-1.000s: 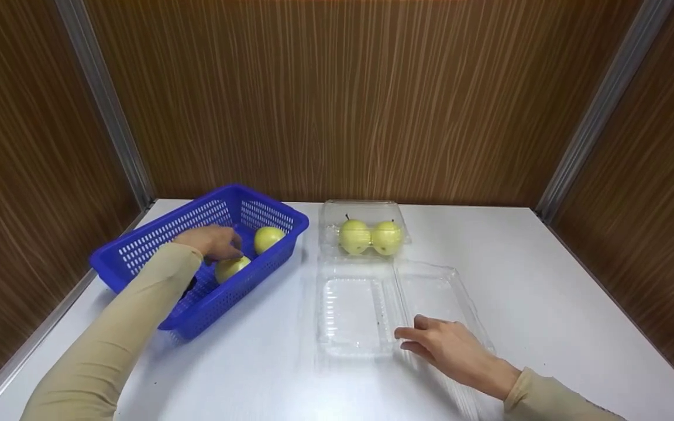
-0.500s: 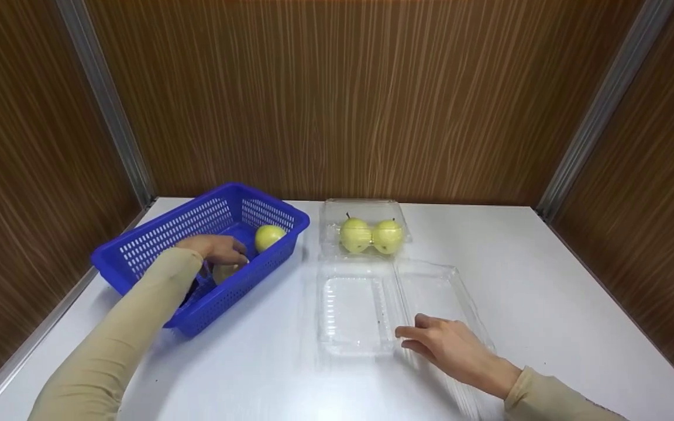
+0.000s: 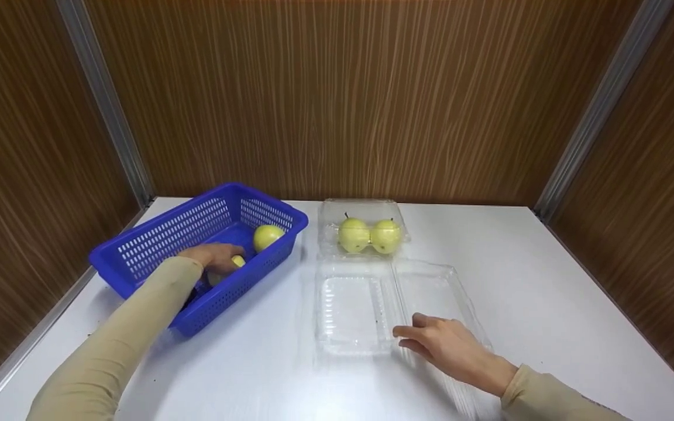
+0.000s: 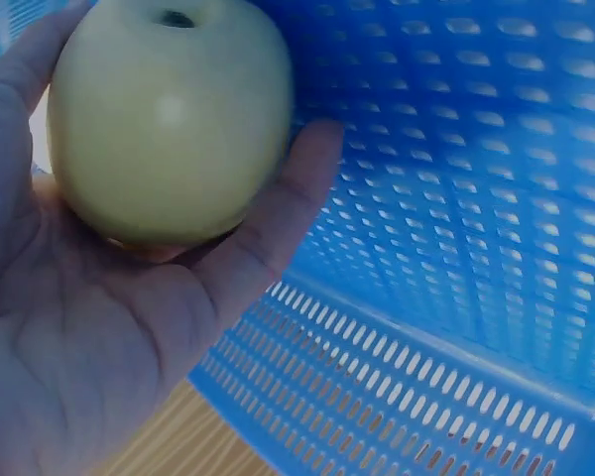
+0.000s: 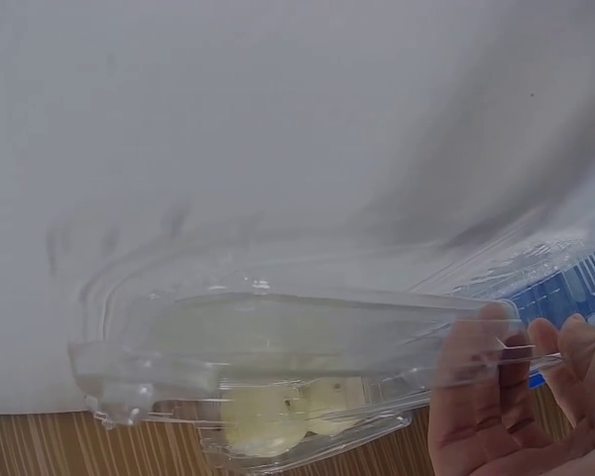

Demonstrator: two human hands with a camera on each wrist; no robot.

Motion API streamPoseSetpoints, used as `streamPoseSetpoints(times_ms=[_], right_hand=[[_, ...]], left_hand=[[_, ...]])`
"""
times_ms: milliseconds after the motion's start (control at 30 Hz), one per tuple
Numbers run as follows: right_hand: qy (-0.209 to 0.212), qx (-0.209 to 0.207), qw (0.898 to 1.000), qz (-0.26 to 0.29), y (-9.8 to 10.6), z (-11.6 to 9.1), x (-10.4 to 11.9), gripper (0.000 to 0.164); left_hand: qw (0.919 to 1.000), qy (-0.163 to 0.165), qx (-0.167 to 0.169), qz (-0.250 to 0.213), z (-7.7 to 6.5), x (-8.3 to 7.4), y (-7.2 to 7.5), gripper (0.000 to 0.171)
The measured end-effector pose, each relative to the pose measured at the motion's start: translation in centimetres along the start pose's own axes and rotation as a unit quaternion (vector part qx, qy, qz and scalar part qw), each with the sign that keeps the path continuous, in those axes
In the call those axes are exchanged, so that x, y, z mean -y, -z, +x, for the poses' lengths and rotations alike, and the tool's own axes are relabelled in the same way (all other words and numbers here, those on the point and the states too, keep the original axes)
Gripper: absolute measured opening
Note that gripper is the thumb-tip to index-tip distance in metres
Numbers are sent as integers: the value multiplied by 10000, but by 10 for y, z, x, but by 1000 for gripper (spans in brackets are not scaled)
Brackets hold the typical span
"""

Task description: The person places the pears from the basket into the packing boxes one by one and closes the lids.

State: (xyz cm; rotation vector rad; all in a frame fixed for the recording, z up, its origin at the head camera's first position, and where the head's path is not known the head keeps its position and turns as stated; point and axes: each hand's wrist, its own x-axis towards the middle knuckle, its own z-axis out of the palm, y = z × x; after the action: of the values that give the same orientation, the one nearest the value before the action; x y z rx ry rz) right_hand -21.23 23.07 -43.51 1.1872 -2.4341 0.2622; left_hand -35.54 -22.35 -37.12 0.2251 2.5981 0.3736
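Observation:
Inside the blue basket (image 3: 138, 240), my left hand (image 3: 211, 258) grips a yellow-green apple (image 4: 174, 124), its fingers and thumb curved round the sides. In the head view most of that apple (image 3: 237, 261) is hidden behind the hand. A second apple (image 3: 268, 237) lies at the basket's right end. My right hand (image 3: 448, 348) is at the clear plastic clamshell container (image 3: 351, 316), which lies opened out flat on the table. The right wrist view shows the fingers (image 5: 466, 407) through the plastic, with the container's edge between them and the thumb.
Behind the opened container stands another clear container (image 3: 360, 207) with two apples (image 3: 370, 236) in it. The white table (image 3: 243, 374) is bounded by wood-grain panels (image 3: 337, 99) at the back and both sides. Something dark (image 3: 189, 298) lies in the basket under the left forearm.
My left hand has gone lower in the basket and closed round the apple, which its fingertips were touching from above. The right hand and the containers have stayed put.

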Motion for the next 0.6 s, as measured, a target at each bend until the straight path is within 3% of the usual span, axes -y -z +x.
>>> streamPoseSetpoints(times_ms=[100,200,400,600], right_hand=[[-4,15,10000,50,-1,0,0,15],[14,35,10000,50,-1,0,0,14],[72,-30,10000,-12,-1,1,-1,14],[61,16,10000,51,-1,4,0,13]], left_hand=[[9991,-90,-176,368,-3,0,3,63],[9980,-184,-463,398,-7,1,6,72],[9865,-607,-1519,116,-14,4,16,97],[9732,-859,-2131,-52,-23,8,23,80]])
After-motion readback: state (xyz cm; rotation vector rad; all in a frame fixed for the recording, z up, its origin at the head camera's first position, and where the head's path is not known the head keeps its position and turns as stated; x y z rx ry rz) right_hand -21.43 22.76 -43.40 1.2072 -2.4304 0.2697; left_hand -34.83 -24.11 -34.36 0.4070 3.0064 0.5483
